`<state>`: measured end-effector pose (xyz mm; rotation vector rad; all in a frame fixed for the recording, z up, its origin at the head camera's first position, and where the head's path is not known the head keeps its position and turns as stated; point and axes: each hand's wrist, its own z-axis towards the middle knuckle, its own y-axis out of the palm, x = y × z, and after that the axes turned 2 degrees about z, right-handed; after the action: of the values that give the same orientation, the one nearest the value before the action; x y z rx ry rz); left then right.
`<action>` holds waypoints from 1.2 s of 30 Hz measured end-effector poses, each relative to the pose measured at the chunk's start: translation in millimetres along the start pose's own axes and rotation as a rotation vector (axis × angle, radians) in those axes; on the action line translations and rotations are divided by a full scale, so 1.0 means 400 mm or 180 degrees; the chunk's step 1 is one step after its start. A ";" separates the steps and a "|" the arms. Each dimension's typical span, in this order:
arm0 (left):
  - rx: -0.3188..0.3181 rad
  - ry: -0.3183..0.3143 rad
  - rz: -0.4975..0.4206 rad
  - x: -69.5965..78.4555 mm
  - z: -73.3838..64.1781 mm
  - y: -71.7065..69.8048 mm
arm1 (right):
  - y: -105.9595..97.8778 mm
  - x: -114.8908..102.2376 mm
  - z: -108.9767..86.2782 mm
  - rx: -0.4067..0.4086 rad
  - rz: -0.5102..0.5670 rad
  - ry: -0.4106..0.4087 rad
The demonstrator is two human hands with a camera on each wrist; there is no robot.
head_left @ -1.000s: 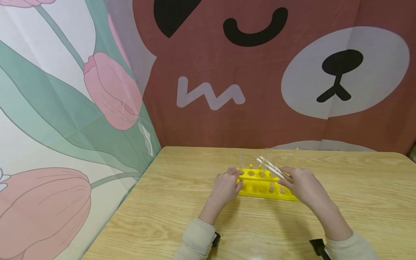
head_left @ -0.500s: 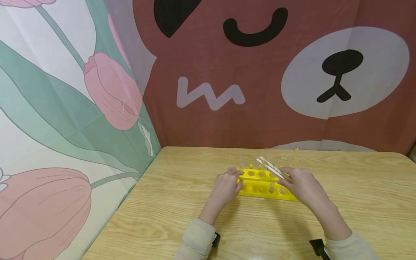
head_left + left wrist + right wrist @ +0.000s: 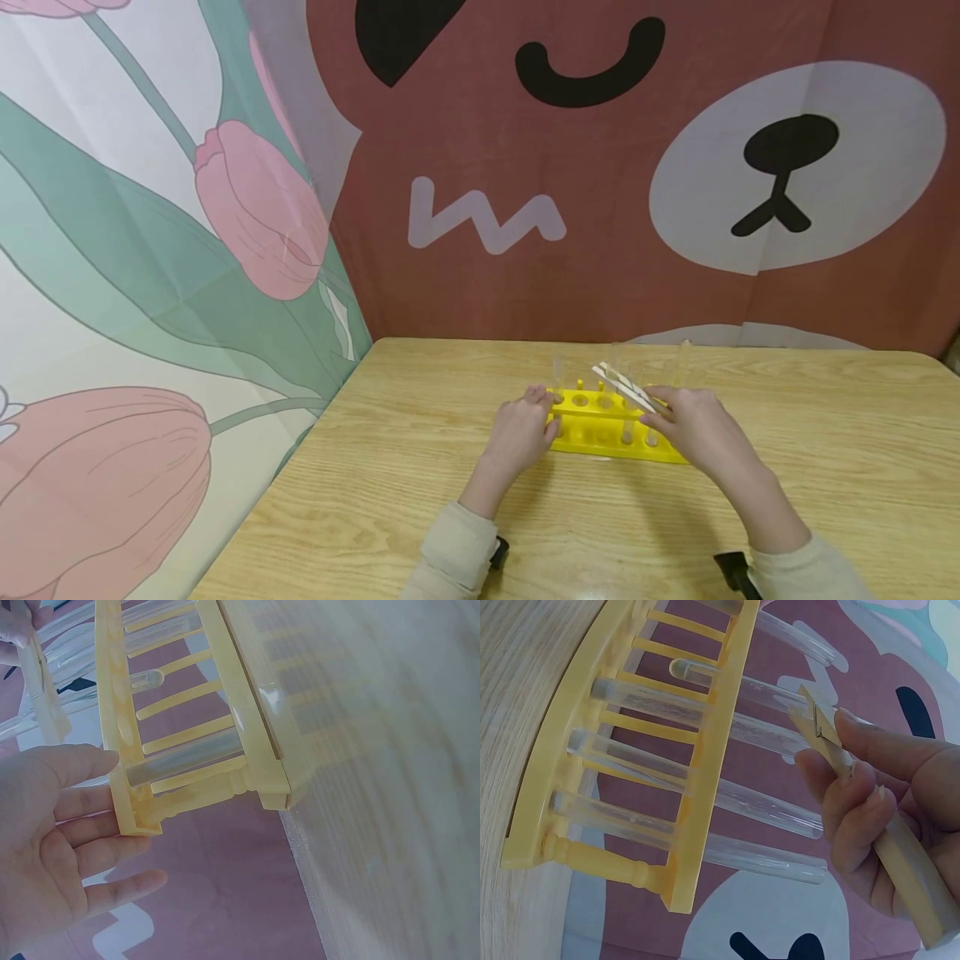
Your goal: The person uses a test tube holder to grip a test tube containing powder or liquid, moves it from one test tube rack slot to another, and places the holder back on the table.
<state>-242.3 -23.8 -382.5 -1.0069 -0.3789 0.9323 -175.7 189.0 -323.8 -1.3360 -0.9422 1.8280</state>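
Note:
A yellow test tube rack (image 3: 592, 450) stands on the table with several clear glass test tubes in it. My left hand (image 3: 517, 429) grips the rack's left end, thumb and fingers at the upper plate. My right hand (image 3: 701, 425) holds a wooden test tube holder (image 3: 915, 877), its clamp end slanting up to the left above the rack. At that clamp end, in the right wrist view, is one test tube (image 3: 761, 694). Its rounded bottom has passed through the upper plate and hangs short of the base. Another tube (image 3: 765, 859) reaches down to the base at the rack's right end.
The wooden table (image 3: 375, 500) runs back to a cloth backdrop (image 3: 480, 283) printed with a bear face, with tulips on the left part. A black strap piece (image 3: 731, 571) shows at the right sleeve. Other rack holes, such as near the left, have no tube.

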 end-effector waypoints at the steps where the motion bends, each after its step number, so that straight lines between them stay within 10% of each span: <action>1: -0.0003 -0.0001 0.0002 0.000 0.000 0.000 | 0.000 0.000 0.000 -0.0001 -0.0002 0.0001; 36: 0.0036 0.0021 -0.0014 0.000 0.001 0.000 | 0.007 0.003 0.005 0.0033 -0.0042 -0.0029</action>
<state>-242.5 -23.6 -382.5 -0.9981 -0.3697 0.9262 -178.3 188.1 -326.2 -1.3133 -0.9429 1.8282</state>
